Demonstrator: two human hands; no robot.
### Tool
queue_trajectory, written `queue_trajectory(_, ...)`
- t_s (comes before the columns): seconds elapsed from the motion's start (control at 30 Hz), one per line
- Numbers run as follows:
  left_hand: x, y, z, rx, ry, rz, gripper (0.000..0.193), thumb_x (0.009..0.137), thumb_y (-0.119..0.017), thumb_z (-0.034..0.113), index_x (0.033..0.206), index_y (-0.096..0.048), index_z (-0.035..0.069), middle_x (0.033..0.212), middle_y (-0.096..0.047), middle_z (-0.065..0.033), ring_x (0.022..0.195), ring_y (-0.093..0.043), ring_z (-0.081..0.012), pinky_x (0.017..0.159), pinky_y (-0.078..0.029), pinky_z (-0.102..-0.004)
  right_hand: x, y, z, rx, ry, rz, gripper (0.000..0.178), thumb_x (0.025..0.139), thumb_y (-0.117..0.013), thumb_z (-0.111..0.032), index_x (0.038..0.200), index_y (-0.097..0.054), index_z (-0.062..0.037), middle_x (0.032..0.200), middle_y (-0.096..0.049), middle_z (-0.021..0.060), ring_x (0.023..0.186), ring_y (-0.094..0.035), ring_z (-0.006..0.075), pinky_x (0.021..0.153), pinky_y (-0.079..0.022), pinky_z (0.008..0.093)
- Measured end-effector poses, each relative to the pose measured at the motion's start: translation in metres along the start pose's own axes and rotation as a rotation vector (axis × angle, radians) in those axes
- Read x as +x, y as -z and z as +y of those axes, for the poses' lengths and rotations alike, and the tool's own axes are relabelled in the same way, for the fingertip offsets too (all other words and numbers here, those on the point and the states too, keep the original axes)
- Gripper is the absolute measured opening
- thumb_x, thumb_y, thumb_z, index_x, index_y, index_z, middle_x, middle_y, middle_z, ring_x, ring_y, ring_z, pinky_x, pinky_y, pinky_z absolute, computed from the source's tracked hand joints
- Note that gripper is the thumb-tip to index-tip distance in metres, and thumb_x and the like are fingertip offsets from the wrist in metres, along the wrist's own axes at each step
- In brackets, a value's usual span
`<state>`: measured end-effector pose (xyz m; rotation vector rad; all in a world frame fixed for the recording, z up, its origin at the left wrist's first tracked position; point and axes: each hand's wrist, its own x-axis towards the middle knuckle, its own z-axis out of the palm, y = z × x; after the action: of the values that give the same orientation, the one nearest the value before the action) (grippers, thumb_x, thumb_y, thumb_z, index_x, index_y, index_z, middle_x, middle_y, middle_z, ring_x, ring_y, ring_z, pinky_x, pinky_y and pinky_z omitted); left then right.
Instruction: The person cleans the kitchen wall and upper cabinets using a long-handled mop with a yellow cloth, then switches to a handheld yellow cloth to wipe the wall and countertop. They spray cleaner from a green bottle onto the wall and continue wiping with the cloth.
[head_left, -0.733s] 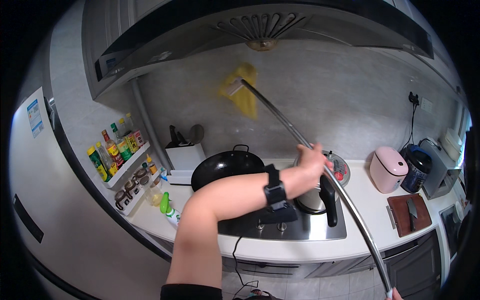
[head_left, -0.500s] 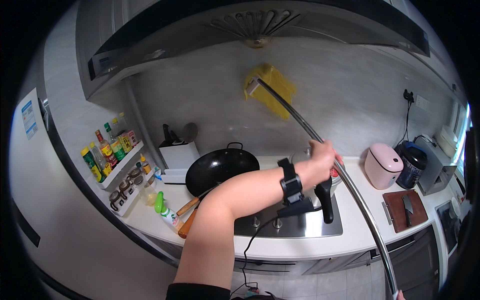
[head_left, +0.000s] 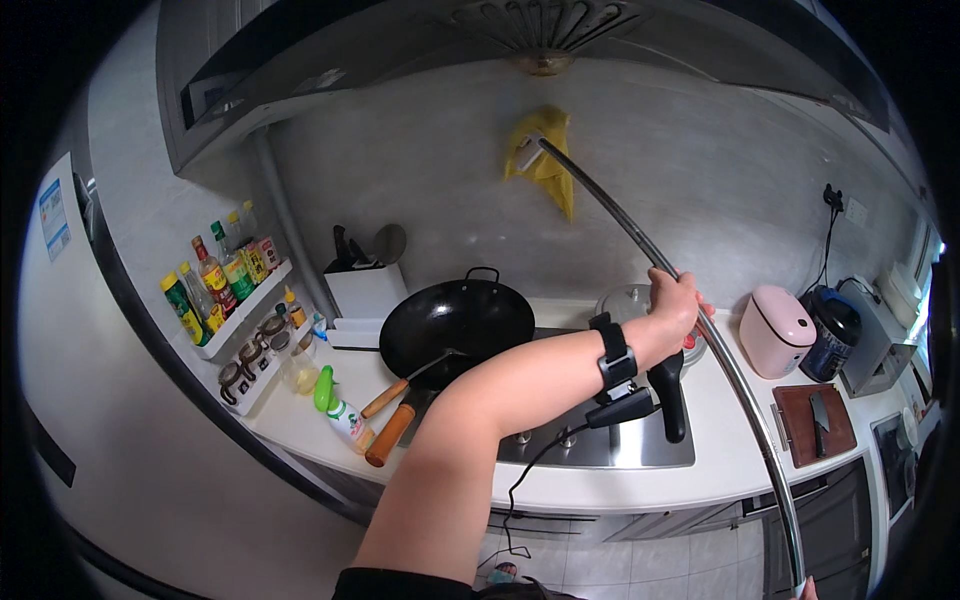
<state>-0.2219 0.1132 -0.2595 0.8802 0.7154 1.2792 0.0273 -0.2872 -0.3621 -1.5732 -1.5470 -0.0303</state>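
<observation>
My left hand [head_left: 676,305] is wrapped round the middle of a long shiny metal mop pole [head_left: 742,400]. A black strap with a small device [head_left: 615,366] and a cable sits on that wrist. At the lower right edge, my right hand [head_left: 808,590] shows only in part, its fingers closed round the pole's near end. The pole's pale flat head [head_left: 530,150] presses a yellow cloth [head_left: 553,178] against the grey wall behind the stove. The cloth hangs crumpled, one corner pointing down.
Below the pole stand a black wok [head_left: 455,325] and a lidded pot [head_left: 625,305] on the stove [head_left: 640,448]. A spray bottle [head_left: 345,415] is at left, a pink rice cooker [head_left: 777,332] and a cleaver [head_left: 819,420] on a board at right. The range hood [head_left: 400,80] overhangs.
The view has shifted, so most things sit further right. The yellow cloth looks narrower and more bunched on the wall. Both hands keep their hold on the pole.
</observation>
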Motion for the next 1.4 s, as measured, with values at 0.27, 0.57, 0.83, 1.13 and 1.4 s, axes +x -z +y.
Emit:
queue_trajectory(0.27, 0.009, -0.005, -0.029, -0.023, -0.018, 0.034, 0.016, 0.089, -0.038, 0.015, 0.100, -0.027, 0.009, 0.070, -0.043, -0.0079, 0.051, -0.052, -0.0198, 0.037, -0.045, -0.0356, -0.015, 0.003, -0.011, 0.047, -0.222, 0.040, 0.028, 0.080, -0.059, 0.009, 0.108, -0.057, 0.0101, 0.100, -0.063, 0.0181, 0.084, -0.061, 0.0174, 0.075, -0.050, 0.0258)
queue_trajectory(0.57, 0.006, -0.002, -0.026, 0.091, -0.016, 0.105, 0.017, 0.089, -0.039, 0.013, 0.102, -0.030, 0.006, 0.069, -0.045, -0.0085, 0.051, -0.053, -0.0195, 0.039, -0.048, -0.0354, -0.018, -0.004, -0.014, -0.030, -0.076, 0.086, 0.027, 0.079, -0.060, 0.008, 0.106, -0.060, 0.0085, 0.095, -0.065, 0.0156, 0.081, -0.061, 0.0161, 0.072, -0.049, 0.0245)
queue_trajectory(0.83, -0.001, 0.003, -0.007, 0.141, -0.012, 0.141, 0.016, 0.090, -0.040, 0.013, 0.100, -0.032, 0.003, 0.073, -0.046, -0.0092, 0.054, -0.053, -0.0192, 0.046, -0.051, -0.0372, -0.004, -0.008, -0.015, -0.073, 0.001, 0.085, 0.025, 0.077, -0.060, 0.009, 0.103, -0.061, 0.0087, 0.091, -0.066, 0.0172, 0.075, -0.063, 0.0165, 0.068, -0.051, 0.0244)
queue_trajectory(1.13, 0.010, 0.026, 0.024, 0.027, -0.099, 0.150, 0.014, 0.091, -0.037, 0.015, 0.095, -0.032, 0.002, 0.071, -0.045, -0.0084, 0.054, -0.053, -0.0193, 0.044, -0.050, -0.0366, 0.037, -0.013, -0.009, -0.120, 0.186, 0.058, 0.026, 0.075, -0.060, 0.013, 0.101, -0.061, 0.0097, 0.093, -0.065, 0.0194, 0.081, -0.065, 0.0219, 0.072, -0.052, 0.0264)
queue_trajectory(1.4, 0.028, 0.114, 0.088, -0.010, -0.258, 0.257, 0.019, 0.085, -0.039, 0.012, 0.070, -0.041, 0.002, 0.064, -0.046, -0.0086, 0.054, -0.052, -0.0207, 0.048, -0.050, -0.0373, 0.109, -0.069, -0.019, -0.201, 0.525, 0.091, 0.037, 0.075, -0.069, -0.016, 0.107, -0.060, -0.0003, 0.063, -0.054, 0.0158, 0.050, -0.050, 0.0251, 0.047, -0.037, 0.0305)
